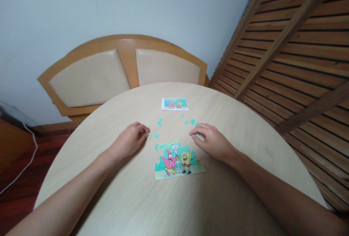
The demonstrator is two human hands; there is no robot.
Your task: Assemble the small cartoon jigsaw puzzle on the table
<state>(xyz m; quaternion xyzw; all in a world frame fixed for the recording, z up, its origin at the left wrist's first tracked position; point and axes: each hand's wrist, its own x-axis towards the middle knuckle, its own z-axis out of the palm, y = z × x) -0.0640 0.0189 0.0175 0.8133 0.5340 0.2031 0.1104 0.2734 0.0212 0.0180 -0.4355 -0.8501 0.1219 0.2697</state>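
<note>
A partly joined jigsaw puzzle [178, 161] lies on the table between my forearms, showing a pink starfish, a pale squid-like figure and a yellow sponge figure. Its top and side edges are ragged. My left hand [135, 136] is beyond its upper left, thumb and finger pinched on a small puzzle piece [148, 135] that shows at the fingertips. To the upper right, my right hand [208, 138] is curled with thumb and index finger close together. A teal puzzle piece [200, 136] shows between those fingers, partly hidden by them.
Loose teal pieces [156, 136] lie beyond the puzzle, with more pieces [192, 122] near my right hand. A printed picture card [175, 104] sits farther back on the round table [109, 207]. Behind are a padded bench back [127, 61] and a slatted wooden panel [286, 47].
</note>
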